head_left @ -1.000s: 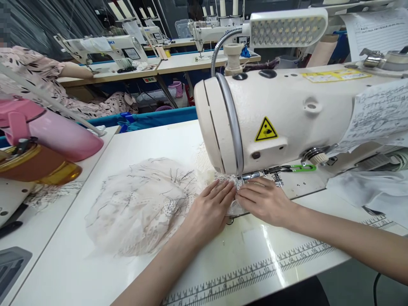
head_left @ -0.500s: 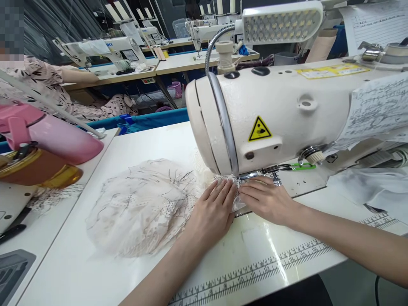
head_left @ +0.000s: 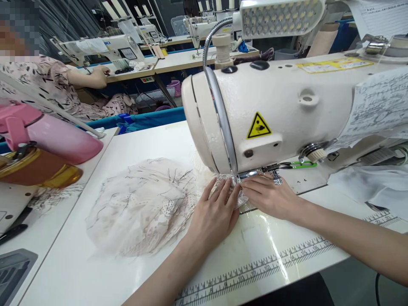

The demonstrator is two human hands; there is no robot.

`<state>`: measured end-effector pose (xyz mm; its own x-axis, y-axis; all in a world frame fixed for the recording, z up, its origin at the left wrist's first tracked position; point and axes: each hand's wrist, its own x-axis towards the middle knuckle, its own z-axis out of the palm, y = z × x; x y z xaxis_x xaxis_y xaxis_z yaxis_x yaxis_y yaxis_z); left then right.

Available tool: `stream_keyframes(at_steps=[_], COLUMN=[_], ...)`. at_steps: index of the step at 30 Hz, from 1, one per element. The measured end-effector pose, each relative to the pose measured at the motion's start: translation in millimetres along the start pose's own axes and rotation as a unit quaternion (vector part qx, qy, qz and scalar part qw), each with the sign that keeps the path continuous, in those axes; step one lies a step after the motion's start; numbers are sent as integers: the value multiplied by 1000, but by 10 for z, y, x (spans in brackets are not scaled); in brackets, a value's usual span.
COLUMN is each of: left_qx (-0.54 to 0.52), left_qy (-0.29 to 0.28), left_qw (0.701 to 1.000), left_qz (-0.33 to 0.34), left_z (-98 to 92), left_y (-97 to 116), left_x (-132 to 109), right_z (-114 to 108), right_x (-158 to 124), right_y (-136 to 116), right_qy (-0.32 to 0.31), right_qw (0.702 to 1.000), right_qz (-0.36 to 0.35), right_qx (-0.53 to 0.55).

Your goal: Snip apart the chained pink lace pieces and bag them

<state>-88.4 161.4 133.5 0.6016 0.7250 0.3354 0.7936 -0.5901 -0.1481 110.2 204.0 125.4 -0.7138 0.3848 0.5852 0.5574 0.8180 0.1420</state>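
My left hand (head_left: pixel 215 208) lies palm down on pale lace fabric (head_left: pixel 221 186), fingers spread, just left of the needle area of a white sewing machine (head_left: pixel 270 106). Close to the presser foot, my right hand (head_left: pixel 270 195) has its fingers pressed together on the lace edge; its thumb is hidden. The machine head overhangs the fingertips and conceals part of the stitching spot. To the left, the rest of the sheer, gathered fabric (head_left: pixel 140 208) is heaped on the white table (head_left: pixel 73 263), with dark loose threads across it.
A printed ruler (head_left: pixel 255 272) runs along the table's front edge. At left are a pink bottle (head_left: pixel 63 131) and an amber container (head_left: pixel 41 168). White cloth (head_left: pixel 366 191) lies at right beneath the machine. A person in a patterned top (head_left: pixel 44 85) sits at another machine.
My left fingers have spread wider on the lace, which has shifted slightly at the presser foot. My right hand stays close by. The other person's hand has come into view, raised from the far table.
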Motion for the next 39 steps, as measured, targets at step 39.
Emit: stream_keyframes(at_steps=[39], left_qx=[-14], left_qy=[36], left_qw=[998], left_qz=[44], left_z=[19], left_y=[-119], left_x=[-3], right_z=[5], right_x=[8], right_y=[19], right_qy=[-39], right_qw=[999], right_qz=[-24], right_qx=[-12])
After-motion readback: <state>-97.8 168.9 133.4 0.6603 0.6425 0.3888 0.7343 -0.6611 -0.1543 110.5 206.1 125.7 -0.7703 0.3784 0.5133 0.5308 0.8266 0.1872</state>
